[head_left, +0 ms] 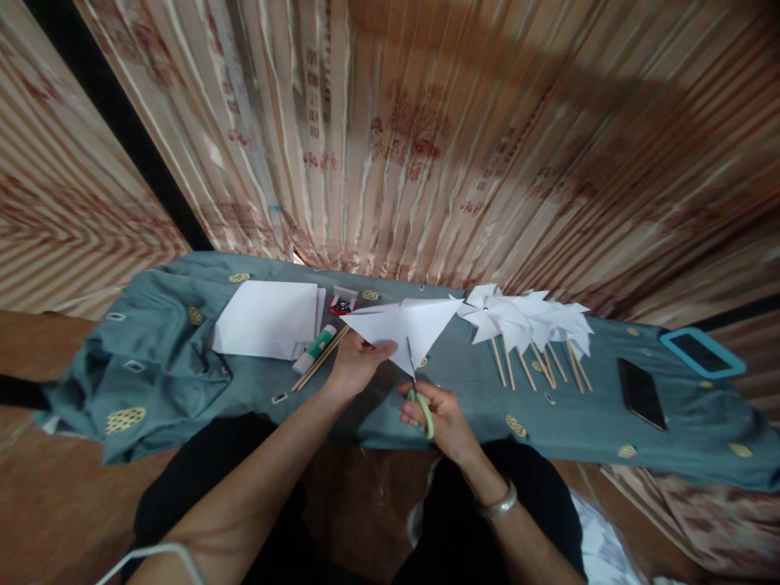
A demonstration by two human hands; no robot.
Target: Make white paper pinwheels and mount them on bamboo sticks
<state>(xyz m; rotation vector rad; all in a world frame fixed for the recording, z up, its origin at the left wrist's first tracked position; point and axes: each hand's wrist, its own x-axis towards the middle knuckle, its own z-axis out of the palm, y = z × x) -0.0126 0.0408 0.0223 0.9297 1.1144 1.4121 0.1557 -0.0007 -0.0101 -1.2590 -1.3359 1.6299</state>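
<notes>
My left hand [358,363] grips a white sheet of paper [430,321] by its left part, thumb on top, above the cloth-covered table. A pair of scissors [422,406] with light green handles is in my right hand [439,418], fingers through the loops. The blades point away from me and lie against the paper at its near corner. Just left of my left hand are a green and white glue stick [315,349] and a few thin wooden sticks [318,363]. Behind them sits a small red box [343,301] with dark bits in it.
White paper pinwheels [517,317] on wooden sticks lie overlapping to the right. A stack of white paper [268,317] is at the left. A dark phone [642,394] and a blue-framed tablet [704,353] rest at the right end. A patterned curtain [390,146] hangs behind the green tablecloth [475,414].
</notes>
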